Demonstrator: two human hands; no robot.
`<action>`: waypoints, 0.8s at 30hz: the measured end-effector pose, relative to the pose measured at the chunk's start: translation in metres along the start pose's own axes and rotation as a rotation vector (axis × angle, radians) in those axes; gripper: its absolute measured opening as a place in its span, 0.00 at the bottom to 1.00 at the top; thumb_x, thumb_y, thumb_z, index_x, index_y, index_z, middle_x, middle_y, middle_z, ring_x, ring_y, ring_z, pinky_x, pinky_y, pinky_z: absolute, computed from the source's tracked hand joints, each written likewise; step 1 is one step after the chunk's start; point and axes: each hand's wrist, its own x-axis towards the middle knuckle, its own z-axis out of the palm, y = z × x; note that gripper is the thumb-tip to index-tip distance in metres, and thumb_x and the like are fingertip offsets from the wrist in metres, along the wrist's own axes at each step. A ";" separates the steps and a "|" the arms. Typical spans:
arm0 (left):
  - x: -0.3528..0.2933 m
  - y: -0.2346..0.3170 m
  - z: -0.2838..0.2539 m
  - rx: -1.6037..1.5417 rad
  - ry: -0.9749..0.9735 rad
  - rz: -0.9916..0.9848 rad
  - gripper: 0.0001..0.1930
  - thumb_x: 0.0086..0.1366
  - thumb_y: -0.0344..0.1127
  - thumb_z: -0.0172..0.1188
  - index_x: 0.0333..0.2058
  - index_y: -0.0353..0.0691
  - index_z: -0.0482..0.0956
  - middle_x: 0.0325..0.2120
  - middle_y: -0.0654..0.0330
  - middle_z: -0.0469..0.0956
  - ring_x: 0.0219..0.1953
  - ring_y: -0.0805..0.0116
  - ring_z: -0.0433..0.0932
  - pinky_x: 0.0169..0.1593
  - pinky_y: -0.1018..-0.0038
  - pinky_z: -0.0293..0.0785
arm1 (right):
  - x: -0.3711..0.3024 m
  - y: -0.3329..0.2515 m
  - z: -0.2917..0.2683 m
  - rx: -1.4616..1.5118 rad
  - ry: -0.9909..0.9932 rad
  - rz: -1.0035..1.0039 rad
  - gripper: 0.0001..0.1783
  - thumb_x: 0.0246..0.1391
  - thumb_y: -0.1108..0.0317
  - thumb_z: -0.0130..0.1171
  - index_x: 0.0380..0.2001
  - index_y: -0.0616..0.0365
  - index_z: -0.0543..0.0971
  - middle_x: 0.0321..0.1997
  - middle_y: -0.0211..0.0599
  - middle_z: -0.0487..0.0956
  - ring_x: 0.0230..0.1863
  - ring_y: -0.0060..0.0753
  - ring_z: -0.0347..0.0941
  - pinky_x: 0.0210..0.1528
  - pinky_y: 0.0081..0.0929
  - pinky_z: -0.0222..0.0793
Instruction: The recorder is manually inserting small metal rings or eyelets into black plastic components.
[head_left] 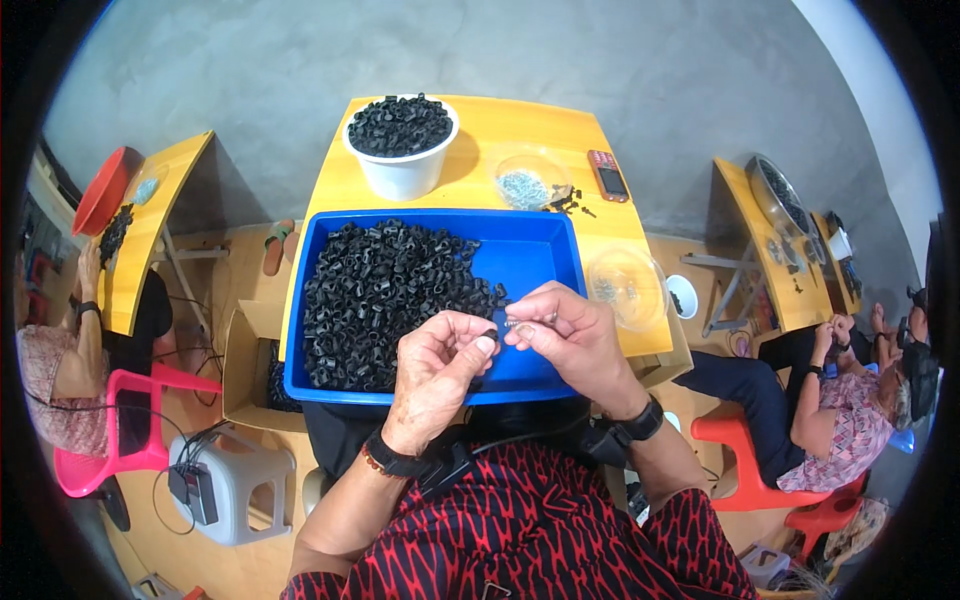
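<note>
My left hand [437, 378] is closed in a pinch on a small black plastic piece [491, 335]. Close beside it, my right hand [572, 335] pinches a tiny metallic part [512, 322], perhaps a spring or screw; it is too small to tell. Both hands hover over the near side of a blue tray [535, 260]. A heap of black plastic pieces [385, 290] fills the tray's left and middle, while blue bottom shows on the right.
On the yellow table [500, 120] stand a white bucket [405, 175] of black pieces, a clear dish [525, 185] of small silvery parts, another clear dish [630, 285] and a phone [608, 177]. A cardboard box [245, 375] sits left below. People work at side tables.
</note>
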 end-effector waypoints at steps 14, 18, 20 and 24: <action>0.000 0.001 0.001 0.010 0.015 -0.003 0.07 0.66 0.29 0.63 0.40 0.34 0.79 0.31 0.62 0.82 0.31 0.79 0.77 0.36 0.81 0.76 | 0.005 -0.025 0.005 -0.650 -0.116 -0.328 0.14 0.52 0.81 0.60 0.43 0.61 0.77 0.36 0.44 0.78 0.37 0.46 0.79 0.38 0.34 0.76; 0.001 0.000 0.000 0.002 0.017 -0.002 0.06 0.65 0.28 0.64 0.39 0.34 0.79 0.30 0.61 0.82 0.30 0.79 0.78 0.35 0.81 0.77 | 0.007 -0.035 0.008 -0.818 -0.243 -0.375 0.16 0.50 0.82 0.59 0.44 0.61 0.77 0.39 0.43 0.76 0.40 0.49 0.78 0.41 0.36 0.76; 0.001 -0.002 -0.002 -0.004 0.010 -0.004 0.06 0.65 0.27 0.64 0.39 0.34 0.79 0.30 0.60 0.82 0.29 0.79 0.78 0.35 0.81 0.77 | 0.007 -0.036 0.011 -0.822 -0.248 -0.385 0.17 0.49 0.82 0.59 0.45 0.61 0.77 0.39 0.43 0.76 0.41 0.48 0.78 0.41 0.36 0.76; 0.002 -0.003 -0.004 -0.136 -0.011 -0.006 0.05 0.65 0.26 0.62 0.39 0.33 0.78 0.32 0.57 0.83 0.29 0.77 0.78 0.35 0.80 0.78 | 0.005 -0.035 0.021 -0.780 -0.182 -0.401 0.19 0.49 0.83 0.59 0.47 0.61 0.78 0.39 0.44 0.77 0.40 0.46 0.78 0.42 0.34 0.77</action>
